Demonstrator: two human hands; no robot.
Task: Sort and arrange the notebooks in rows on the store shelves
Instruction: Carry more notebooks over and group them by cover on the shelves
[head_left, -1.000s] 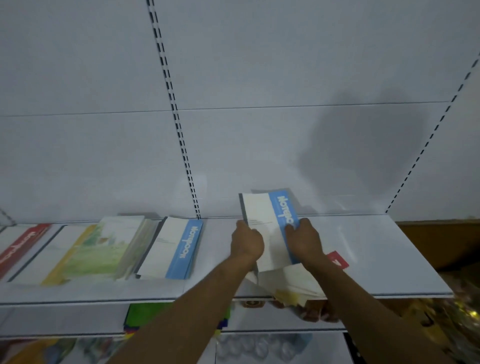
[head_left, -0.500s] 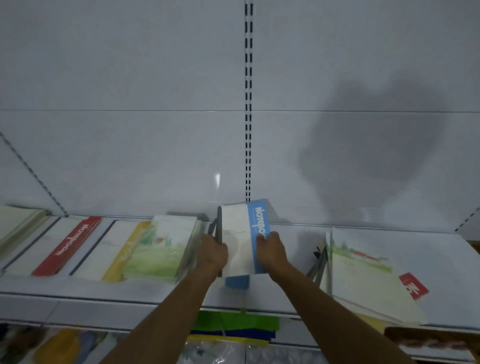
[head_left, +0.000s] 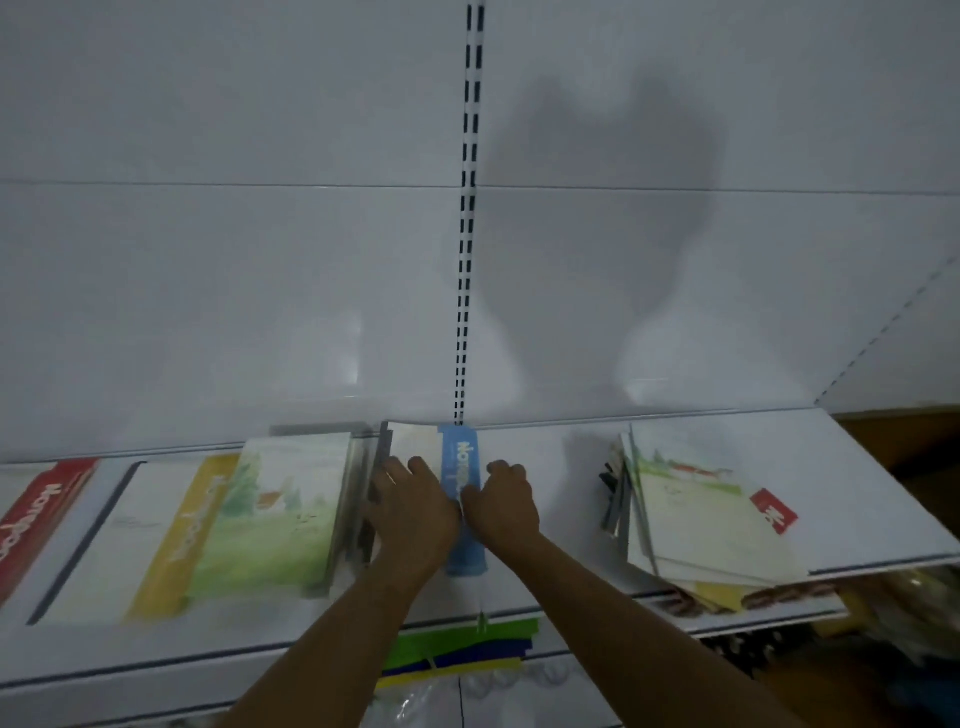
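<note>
Head view: hands (head_left: 457, 506) press blue-edged notebook (head_left: 460, 470) beside bare shelf (head_left: 550, 467).

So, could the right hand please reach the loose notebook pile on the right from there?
Probably yes: bare shelf lies between the right hand and the loose notebook pile, with nothing in between.

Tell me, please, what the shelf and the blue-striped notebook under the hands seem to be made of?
The shelf looks like white painted sheet metal, judging by its thin edge and soft glare. The blue-striped notebook appears to be paper with a smooth card cover; whether that cover is laminated, the blur leaves open. The left hand and right hand press on it.
</note>
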